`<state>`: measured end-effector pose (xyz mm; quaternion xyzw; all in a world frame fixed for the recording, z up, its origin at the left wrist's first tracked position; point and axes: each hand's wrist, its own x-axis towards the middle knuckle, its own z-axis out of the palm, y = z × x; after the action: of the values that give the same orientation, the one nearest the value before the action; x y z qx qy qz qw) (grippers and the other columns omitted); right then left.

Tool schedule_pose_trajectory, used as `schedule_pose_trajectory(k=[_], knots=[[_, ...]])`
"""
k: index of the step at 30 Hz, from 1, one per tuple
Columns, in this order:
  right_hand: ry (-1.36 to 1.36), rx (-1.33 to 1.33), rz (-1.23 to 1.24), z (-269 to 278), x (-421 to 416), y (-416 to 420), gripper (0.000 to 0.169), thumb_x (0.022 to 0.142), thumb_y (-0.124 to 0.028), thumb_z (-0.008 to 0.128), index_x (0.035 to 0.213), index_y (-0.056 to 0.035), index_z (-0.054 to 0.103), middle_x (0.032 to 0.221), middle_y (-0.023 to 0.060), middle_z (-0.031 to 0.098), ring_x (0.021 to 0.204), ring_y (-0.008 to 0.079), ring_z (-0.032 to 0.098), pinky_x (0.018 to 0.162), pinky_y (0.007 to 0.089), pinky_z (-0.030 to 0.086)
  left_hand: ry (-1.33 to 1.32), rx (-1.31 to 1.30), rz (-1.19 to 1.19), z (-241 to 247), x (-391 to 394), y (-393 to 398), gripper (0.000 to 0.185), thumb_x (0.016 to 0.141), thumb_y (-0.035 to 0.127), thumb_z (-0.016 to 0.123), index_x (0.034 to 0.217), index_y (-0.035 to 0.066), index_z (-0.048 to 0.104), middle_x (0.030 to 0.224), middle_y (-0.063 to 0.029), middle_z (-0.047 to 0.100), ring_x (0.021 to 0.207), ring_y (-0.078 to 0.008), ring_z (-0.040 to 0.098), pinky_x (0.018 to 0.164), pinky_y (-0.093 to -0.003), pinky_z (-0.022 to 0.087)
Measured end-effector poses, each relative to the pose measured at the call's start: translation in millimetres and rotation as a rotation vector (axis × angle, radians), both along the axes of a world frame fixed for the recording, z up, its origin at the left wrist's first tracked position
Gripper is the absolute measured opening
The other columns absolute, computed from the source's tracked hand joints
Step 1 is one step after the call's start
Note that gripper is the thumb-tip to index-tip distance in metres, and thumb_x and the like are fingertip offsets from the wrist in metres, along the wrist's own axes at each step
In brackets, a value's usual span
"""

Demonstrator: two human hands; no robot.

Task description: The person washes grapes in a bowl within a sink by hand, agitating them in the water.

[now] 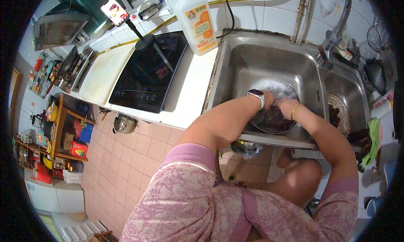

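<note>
A round bowl [274,133] of foamy water sits in the large stainless steel sink basin [274,57]. White foam [275,84] covers its far side, and a dark reddish-purple mass [272,119], possibly grapes, lies under water at the near side. My left hand [268,100], below a smartwatch [256,93] with a pale band, reaches into the bowl. Close beside it, my right hand [287,108] is also in the bowl, with a gold-coloured bracelet [294,112] at its wrist. The fingers of both hands are mostly hidden, so their grip cannot be made out.
Right of the divider, a smaller basin holds a textured basket [343,115] with dark small fruits [334,114]. The faucet [331,36] rises behind. Leftward stand a large plastic bottle [197,24], an induction cooktop [148,74], a phone [114,11] on a stand and a cutting board [105,73].
</note>
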<state>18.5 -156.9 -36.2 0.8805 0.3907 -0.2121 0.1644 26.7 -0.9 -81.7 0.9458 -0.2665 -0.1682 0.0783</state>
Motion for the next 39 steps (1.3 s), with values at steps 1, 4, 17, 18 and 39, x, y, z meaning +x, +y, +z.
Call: schedule_pose_trajectory(k=[1,4,17,18,39], knots=[[0.050,-0.041,0.005,3.4,-2.7,2.3,0.028,0.075,-0.010,0.049,0.101,-0.0064,0.059,0.101,0.0172,0.059,0.092,0.0313,0.058,0.078,0.0387,0.047,0.008,-0.025,-0.029,2.2,-1.1,-0.5,0.033,0.060,0.018,0.068,0.091,0.009,0.065,0.090,-0.0170,0.063,0.086,-0.0322,0.060,0.074,-0.0401,0.048],[0.104,-0.010,0.079,7.9,-10.6,3.4,0.026,0.075,-0.010,0.050,0.097,-0.0064,0.061,0.095,0.0189,0.061,0.091,0.0298,0.059,0.077,0.0383,0.048,0.016,-0.031,-0.087,6.5,-3.5,-1.5,0.028,0.062,0.016,0.064,0.090,0.010,0.065,0.085,-0.0182,0.062,0.082,-0.0359,0.059,0.071,-0.0439,0.047],[0.234,0.013,0.115,-23.2,-2.5,1.2,0.027,0.071,-0.022,0.059,0.089,-0.0014,0.062,0.090,0.0177,0.062,0.085,0.0324,0.059,0.076,0.0388,0.047,0.049,-0.030,-0.093,7.4,-2.4,-3.0,0.031,0.060,0.020,0.065,0.089,0.011,0.065,0.083,-0.0162,0.063,0.078,-0.0355,0.060,0.068,-0.0436,0.048],[0.247,0.049,0.130,-24.5,-2.4,-0.5,0.027,0.071,-0.023,0.061,0.085,-0.0011,0.064,0.090,0.0175,0.063,0.084,0.0319,0.060,0.076,0.0385,0.047,0.060,-0.033,-0.088,7.5,-2.6,-2.9,0.031,0.060,0.020,0.065,0.089,0.011,0.065,0.083,-0.0161,0.063,0.078,-0.0353,0.060,0.068,-0.0434,0.048],[0.064,0.194,-0.057,-26.8,25.8,-9.5,0.016,0.075,-0.016,0.055,0.080,-0.0055,0.065,0.087,0.0162,0.063,0.082,0.0324,0.060,0.074,0.0396,0.047,0.010,0.011,0.031,41.0,-5.0,-1.4,0.035,0.063,0.026,0.068,0.095,0.013,0.063,0.089,-0.0110,0.064,0.084,-0.0317,0.061,0.070,-0.0415,0.049]])
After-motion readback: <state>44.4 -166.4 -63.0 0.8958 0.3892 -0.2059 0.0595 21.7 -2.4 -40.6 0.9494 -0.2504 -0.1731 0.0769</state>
